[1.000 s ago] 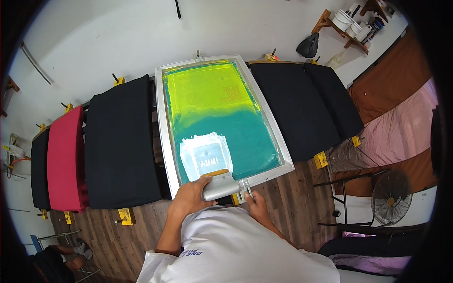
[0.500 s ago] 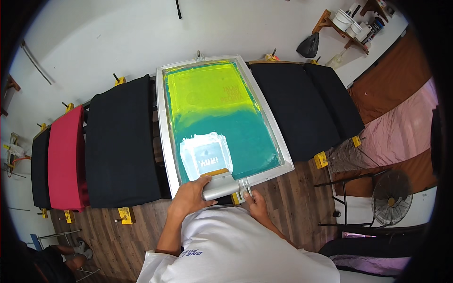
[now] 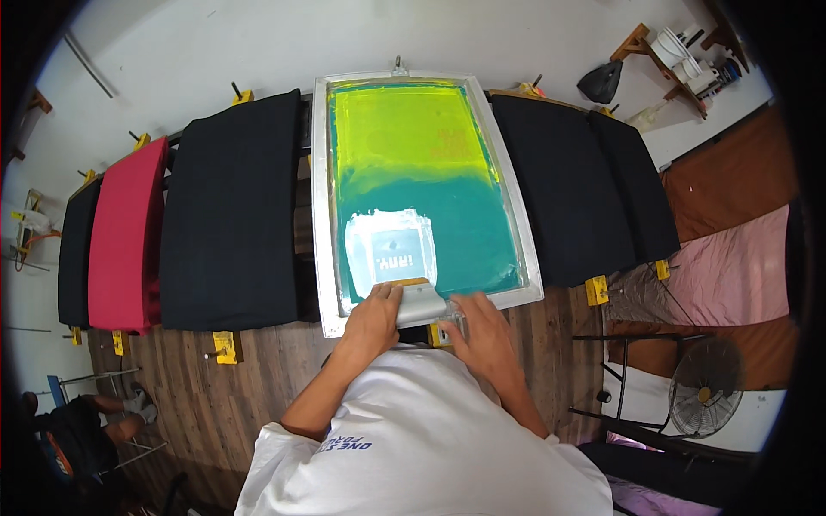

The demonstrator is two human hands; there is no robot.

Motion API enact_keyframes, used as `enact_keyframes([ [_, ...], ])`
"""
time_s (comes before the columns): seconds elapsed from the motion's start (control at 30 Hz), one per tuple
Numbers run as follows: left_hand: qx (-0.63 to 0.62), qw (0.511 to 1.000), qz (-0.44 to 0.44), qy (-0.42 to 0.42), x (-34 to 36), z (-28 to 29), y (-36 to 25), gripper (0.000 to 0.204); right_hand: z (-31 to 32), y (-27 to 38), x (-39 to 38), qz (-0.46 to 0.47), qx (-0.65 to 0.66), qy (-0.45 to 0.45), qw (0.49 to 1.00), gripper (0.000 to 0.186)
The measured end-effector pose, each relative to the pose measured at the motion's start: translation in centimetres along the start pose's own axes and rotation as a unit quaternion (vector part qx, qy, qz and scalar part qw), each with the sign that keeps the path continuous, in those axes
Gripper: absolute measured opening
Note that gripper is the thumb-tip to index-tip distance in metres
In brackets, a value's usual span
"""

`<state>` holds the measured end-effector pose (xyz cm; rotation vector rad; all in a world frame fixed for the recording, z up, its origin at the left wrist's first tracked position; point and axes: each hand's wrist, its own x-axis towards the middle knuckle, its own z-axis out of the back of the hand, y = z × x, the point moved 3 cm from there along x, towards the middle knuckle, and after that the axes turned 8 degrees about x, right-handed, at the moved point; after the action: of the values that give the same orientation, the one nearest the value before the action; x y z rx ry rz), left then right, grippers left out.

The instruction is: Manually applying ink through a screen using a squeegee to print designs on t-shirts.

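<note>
A silk-screen frame (image 3: 517, 206) of silvery metal lies before me with teal mesh (image 3: 447, 202). Yellow-green ink (image 3: 404, 120) covers its far half, and white ink (image 3: 391, 225) surrounds pale, reversed lettering at the near left. A squeegee (image 3: 421, 304) with a grey metal handle and an amber blade rests at the near edge of the white ink. My left hand (image 3: 372, 323) is closed around its left end. Beside the squeegee's right end and the frame's near clamp is my right hand (image 3: 489, 337), bent and smeared by motion, so its grip is unclear.
Black-covered boards (image 3: 237, 215) and a pink-red one (image 3: 126, 241) stand left of the frame; more black boards (image 3: 559, 189) are on the right. Yellow brackets (image 3: 226, 347) jut from their ends. A fan (image 3: 704, 391) stands at right. At lower left, a person's legs (image 3: 120, 417) show.
My right hand has risen from beside the near clamp toward the squeegee's right end. My left hand stays on the squeegee. The whole view has shifted somewhat.
</note>
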<state>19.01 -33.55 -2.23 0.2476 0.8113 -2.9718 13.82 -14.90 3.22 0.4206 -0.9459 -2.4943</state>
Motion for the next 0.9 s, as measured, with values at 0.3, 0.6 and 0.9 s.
enact_keyframes([
  [0.3,-0.062,0.996,0.054,-0.018,1.8,0.9,0.7,0.046,-5.1,0.5,7.5,0.154,-0.103,0.139,0.973,0.031],
  [0.6,-0.042,0.996,0.01,0.072,5.9,3.5,3.0,0.033,-4.1,1.4,13.0,0.162,-0.094,0.252,0.949,0.03],
  [0.9,-0.043,0.994,0.003,-0.104,6.2,0.6,4.6,0.056,-5.8,0.6,12.9,0.17,-0.099,0.122,0.973,0.041],
])
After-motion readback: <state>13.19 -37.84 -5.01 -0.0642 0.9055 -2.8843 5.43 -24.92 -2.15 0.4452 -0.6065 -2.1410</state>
